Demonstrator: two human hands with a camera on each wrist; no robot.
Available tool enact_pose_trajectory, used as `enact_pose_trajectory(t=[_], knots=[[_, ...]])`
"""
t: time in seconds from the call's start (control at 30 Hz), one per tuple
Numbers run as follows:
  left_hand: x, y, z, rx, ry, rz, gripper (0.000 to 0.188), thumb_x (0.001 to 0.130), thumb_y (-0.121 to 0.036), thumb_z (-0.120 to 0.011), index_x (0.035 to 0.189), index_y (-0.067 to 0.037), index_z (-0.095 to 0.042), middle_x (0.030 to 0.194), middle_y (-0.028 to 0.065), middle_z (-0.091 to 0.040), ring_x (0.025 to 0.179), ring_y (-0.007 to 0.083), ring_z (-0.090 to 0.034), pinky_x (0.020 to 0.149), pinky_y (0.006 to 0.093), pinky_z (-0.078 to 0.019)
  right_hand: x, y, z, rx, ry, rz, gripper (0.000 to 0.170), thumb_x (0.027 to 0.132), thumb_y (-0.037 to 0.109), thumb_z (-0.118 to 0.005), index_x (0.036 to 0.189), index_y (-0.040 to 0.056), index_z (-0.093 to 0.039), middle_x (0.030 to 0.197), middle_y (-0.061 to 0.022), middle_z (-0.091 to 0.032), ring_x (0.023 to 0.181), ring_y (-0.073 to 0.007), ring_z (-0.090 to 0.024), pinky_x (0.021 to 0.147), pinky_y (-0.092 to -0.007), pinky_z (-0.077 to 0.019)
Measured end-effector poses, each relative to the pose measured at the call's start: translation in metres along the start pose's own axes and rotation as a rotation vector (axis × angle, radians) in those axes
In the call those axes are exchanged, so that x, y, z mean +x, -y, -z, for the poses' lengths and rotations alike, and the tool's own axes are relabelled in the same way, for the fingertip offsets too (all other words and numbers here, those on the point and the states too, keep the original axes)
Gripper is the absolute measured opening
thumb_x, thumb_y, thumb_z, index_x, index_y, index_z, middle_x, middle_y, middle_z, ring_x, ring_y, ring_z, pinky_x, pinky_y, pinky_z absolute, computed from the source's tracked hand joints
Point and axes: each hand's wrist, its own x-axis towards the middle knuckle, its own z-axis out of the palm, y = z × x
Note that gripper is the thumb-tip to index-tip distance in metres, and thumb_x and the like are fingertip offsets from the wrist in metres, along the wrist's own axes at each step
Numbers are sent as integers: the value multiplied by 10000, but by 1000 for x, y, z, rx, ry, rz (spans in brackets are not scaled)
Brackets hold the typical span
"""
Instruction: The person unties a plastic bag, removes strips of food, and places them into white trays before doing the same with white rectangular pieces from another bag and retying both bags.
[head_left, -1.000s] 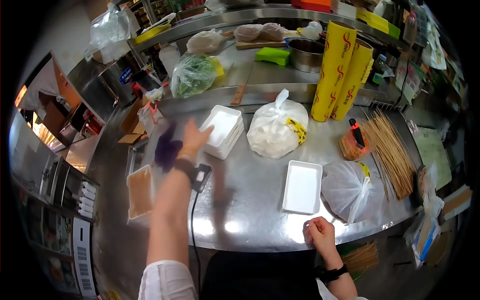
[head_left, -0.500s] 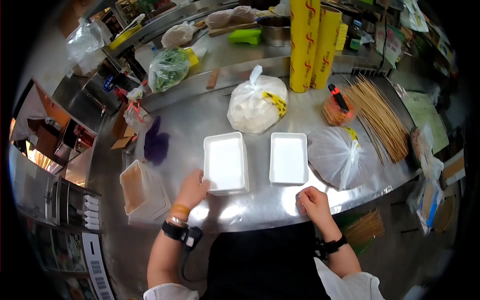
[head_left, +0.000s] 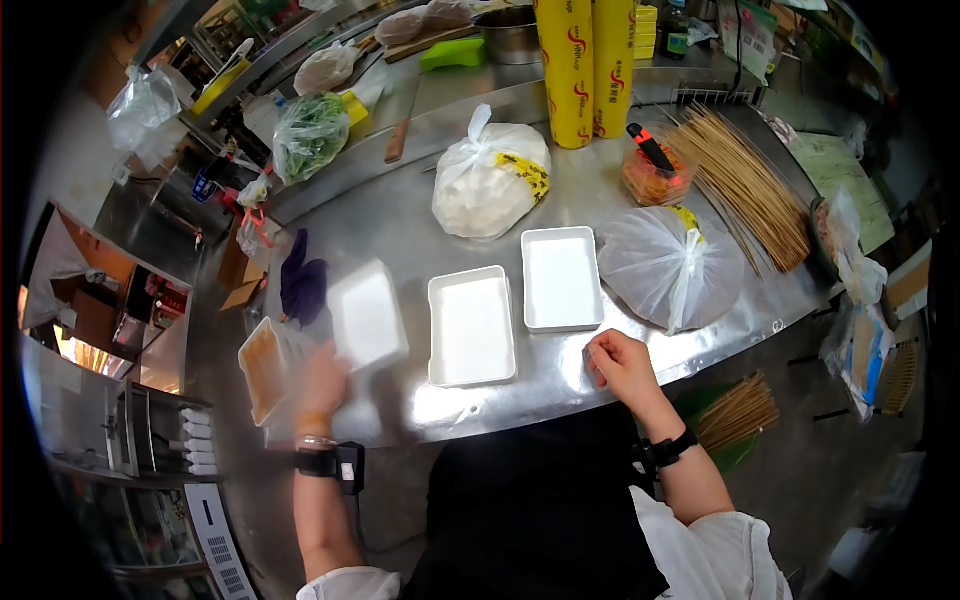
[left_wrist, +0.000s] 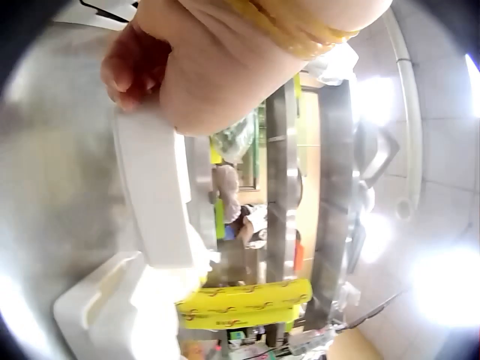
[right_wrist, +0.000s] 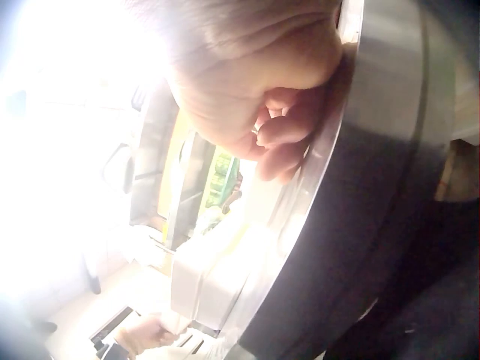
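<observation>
Head view: three white trays lie side by side across the middle of the tabletop. Left hand is at the lower-left corner of the left tray; its grip is closed on the tray's end, fingers curled at the rim in the left wrist view. Hand and tray are blurred in the head view. Middle tray lies just beside the right tray, which sits slightly higher in the frame.

Right hand is at the near tabletop edge, below the right tray; grip relaxed and empty, fingers loosely curled.

Surroundings: clear bag just right of the right tray; white bag with yellow-black tape above the middle tray; purple cloth upper left of the left tray; translucent container at the left, brownish inside; thin sticks at upper right.
</observation>
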Motion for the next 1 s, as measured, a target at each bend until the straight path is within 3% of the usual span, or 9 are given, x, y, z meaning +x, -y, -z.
enact_pose_trajectory(t=[0.1,0.17,0.27,0.33,0.4,0.53,0.57,0.77,1.0], knots=[[-2,27,-35,250,-6,-130,176,842,-99,-543,965,28,-547,752,159,-611,484,237,-592,454,364,-474,0,-2,0,15,3,13,147,934,141,-607,896,-1,-616,722,-32,-617,597,-76,-566,511,-230,-482],[-19,-34,-37,8,141,143,229,847,-132,-575,1017,20,-570,788,179,-634,568,270,-631,546,379,-506,-1,-3,1,24,3,21,146,934,141,-608,893,2,-616,722,-27,-615,602,-74,-567,511,-228,-481],[-26,-35,-54,125,-64,-257,316,857,-162,-600,1117,17,-579,783,168,-642,675,295,-645,646,395,-513,1,-3,-2,47,-25,41,136,930,138,-615,895,7,-619,728,-23,-612,609,-71,-565,517,-231,-479],[-31,-41,-63,121,-78,-162,375,869,-182,-610,1189,8,-565,836,165,-644,765,301,-636,717,400,-506,3,6,-5,68,-103,76,115,920,127,-625,903,13,-626,737,-30,-614,614,-73,-565,526,-242,-478],[-41,-48,-66,125,-143,-89,414,881,-186,-611,1246,-1,-546,935,170,-632,851,307,-623,771,401,-499,12,23,-7,-359,-307,439,140,849,93,-679,977,43,-654,941,-98,-647,613,-171,-596,580,-289,-485],[-69,-83,-61,117,-316,-133,440,904,-158,-593,1307,-11,-501,1208,198,-534,1052,332,-561,893,404,-458,35,25,-13,-811,-322,780,209,781,175,-723,935,41,-679,938,-135,-642,719,-304,-626,687,-396,-513],[-76,-91,-56,113,-354,-171,443,908,-150,-589,1317,-12,-490,1272,204,-498,1112,342,-540,935,407,-442,35,23,-10,-895,-131,597,170,776,188,-718,854,42,-679,883,-137,-639,773,-338,-627,702,-427,-509],[-110,-92,-56,-4,-429,-276,403,908,-118,-585,1281,11,-504,1312,204,-471,1244,384,-452,1075,433,-328,-2,25,6,-869,28,550,193,789,212,-722,837,32,-673,865,-146,-638,785,-344,-631,702,-417,-512],[-114,-156,-35,-63,-357,-515,392,818,-127,-721,1187,-45,-617,1216,187,-573,1137,377,-525,978,454,-414,-15,92,-2,-593,39,455,285,799,236,-759,978,34,-669,910,-102,-649,608,-271,-620,594,-350,-502]])
